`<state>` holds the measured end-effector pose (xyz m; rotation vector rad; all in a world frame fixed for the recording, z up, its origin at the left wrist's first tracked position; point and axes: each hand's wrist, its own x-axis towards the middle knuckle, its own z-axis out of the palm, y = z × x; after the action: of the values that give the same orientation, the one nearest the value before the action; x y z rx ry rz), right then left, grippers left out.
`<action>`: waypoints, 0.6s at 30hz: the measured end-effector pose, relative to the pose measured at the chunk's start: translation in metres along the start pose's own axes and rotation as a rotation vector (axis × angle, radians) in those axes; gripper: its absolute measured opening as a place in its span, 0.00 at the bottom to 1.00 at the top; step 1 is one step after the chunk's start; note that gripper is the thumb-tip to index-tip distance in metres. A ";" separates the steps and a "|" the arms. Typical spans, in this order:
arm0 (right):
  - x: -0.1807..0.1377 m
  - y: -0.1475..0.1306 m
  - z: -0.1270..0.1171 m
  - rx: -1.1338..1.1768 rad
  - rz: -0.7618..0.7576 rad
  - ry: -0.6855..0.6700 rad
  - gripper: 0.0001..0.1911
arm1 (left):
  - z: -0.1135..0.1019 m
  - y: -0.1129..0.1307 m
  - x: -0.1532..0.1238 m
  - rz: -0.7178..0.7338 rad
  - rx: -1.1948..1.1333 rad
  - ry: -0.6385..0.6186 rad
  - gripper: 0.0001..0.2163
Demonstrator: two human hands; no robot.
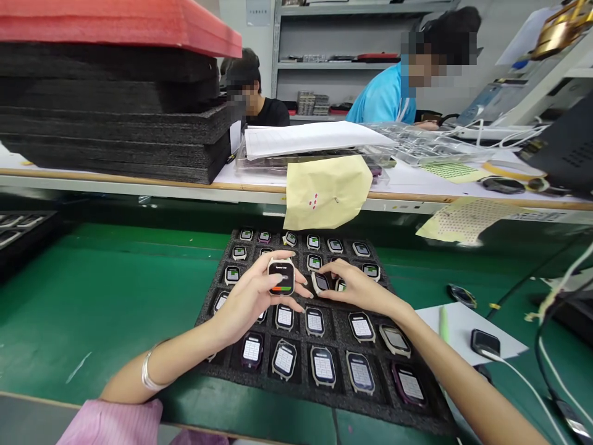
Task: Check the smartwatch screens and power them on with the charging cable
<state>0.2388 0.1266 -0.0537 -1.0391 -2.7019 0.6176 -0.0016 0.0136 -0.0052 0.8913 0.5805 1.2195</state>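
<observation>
My left hand (pixel 266 281) is closed around a smartwatch without a strap (pixel 281 278); its lit screen shows a red and green bar, and my thumb lies over the screen. My right hand (pixel 349 284) pinches another smartwatch (pixel 320 282) by its edges, tilted, at a slot of the foam tray. Below both hands lies the black foam tray (pixel 299 386), with rows of watch bodies in its compartments. Several watches in the front rows, such as the purple-rimmed watch (pixel 408 383), have white lit screens. Part of the tray's middle is hidden by my hands.
A stack of black foam trays (pixel 162 136) under a red foam piece (pixel 115 25) stands on the raised shelf. Yellow paper (pixel 327 191) hangs over its edge. On the right, a cabled watch (pixel 485 342) rests on white paper. Two people sit beyond the shelf.
</observation>
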 end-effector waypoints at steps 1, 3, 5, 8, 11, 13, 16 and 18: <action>-0.002 -0.003 -0.003 0.053 0.001 0.004 0.20 | 0.001 0.001 -0.001 -0.007 -0.004 -0.004 0.15; -0.006 -0.015 -0.011 0.250 -0.024 0.006 0.23 | 0.002 0.001 -0.002 -0.016 -0.007 -0.006 0.15; -0.011 -0.034 -0.018 0.552 -0.073 0.041 0.28 | 0.003 0.002 -0.003 -0.018 -0.003 0.002 0.15; -0.018 -0.067 -0.028 0.900 -0.127 0.208 0.28 | 0.004 0.007 -0.005 -0.015 0.017 0.027 0.15; -0.022 -0.093 -0.034 0.985 -0.082 0.370 0.25 | 0.004 0.013 -0.009 0.012 0.035 0.061 0.15; -0.023 -0.101 -0.035 1.005 -0.025 0.413 0.26 | 0.004 0.017 -0.011 0.039 0.040 0.087 0.15; -0.023 -0.104 -0.029 1.033 0.023 0.426 0.26 | 0.003 0.022 -0.013 0.057 0.054 0.115 0.15; -0.023 -0.106 -0.023 1.031 0.032 0.420 0.27 | 0.004 0.023 -0.013 0.060 0.067 0.127 0.15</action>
<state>0.1995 0.0476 0.0133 -0.7687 -1.6161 1.3820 -0.0150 0.0020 0.0153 0.8969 0.7037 1.3247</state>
